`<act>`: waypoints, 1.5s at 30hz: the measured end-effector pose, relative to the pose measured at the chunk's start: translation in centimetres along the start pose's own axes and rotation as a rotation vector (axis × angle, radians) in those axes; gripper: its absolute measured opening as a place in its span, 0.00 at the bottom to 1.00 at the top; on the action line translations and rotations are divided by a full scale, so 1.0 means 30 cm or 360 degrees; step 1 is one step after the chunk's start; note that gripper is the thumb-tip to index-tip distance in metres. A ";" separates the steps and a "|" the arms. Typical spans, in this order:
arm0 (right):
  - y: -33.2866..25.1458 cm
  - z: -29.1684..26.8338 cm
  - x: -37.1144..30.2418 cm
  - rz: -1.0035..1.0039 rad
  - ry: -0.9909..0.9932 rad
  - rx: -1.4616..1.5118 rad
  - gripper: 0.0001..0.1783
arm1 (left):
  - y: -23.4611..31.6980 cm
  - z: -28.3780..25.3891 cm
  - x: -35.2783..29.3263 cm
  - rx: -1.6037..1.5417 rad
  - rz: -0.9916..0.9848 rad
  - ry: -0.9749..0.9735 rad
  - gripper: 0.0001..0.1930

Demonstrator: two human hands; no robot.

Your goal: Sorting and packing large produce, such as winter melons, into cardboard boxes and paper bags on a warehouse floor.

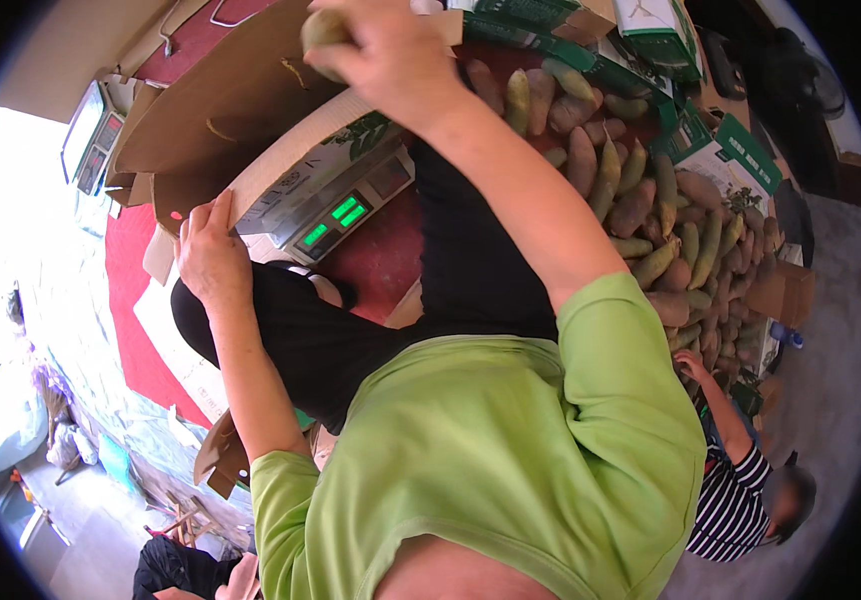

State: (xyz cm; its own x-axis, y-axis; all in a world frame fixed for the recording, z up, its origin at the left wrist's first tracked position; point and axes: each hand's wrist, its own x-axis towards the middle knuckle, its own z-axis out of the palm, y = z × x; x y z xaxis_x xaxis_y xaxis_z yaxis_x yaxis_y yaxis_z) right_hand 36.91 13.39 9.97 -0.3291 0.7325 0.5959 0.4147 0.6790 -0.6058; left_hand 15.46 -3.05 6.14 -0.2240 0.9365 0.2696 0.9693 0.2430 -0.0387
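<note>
A large open cardboard box (220, 90) stands in front of me on a scale (375, 195) with lit green digits. My left hand (212, 258) is closed on the near left rim of the box, fingers over its edge. Above the box's far right end, my right hand (395, 65) grips a rounded greenish-brown fruit or root (326, 42); its exact kind is unclear. To my right lies a big pile of long green and reddish-brown produce (633, 208) of similar colour. The bottom of the box is hidden.
A second scale (100, 140) stands at the far left near a red surface (145, 300). Green and white cartons (725, 160) border the pile. At the lower right, another person in a striped shirt (735, 500) reaches to the pile. Another person's dark clothing (180, 570) shows lower left.
</note>
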 end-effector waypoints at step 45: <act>0.227 -0.354 -1.882 0.1742 -0.2377 -0.1199 0.27 | -0.061 0.076 0.005 -0.0027 0.0163 0.0087 0.23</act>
State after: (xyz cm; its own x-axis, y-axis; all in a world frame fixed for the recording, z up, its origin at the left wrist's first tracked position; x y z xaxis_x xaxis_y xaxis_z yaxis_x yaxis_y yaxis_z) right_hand 67.33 -23.85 -22.20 0.1133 0.4701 -0.8753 0.9702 0.1376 0.1995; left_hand 13.43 -2.77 4.07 -0.1183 0.9409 0.3174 0.9884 0.1421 -0.0528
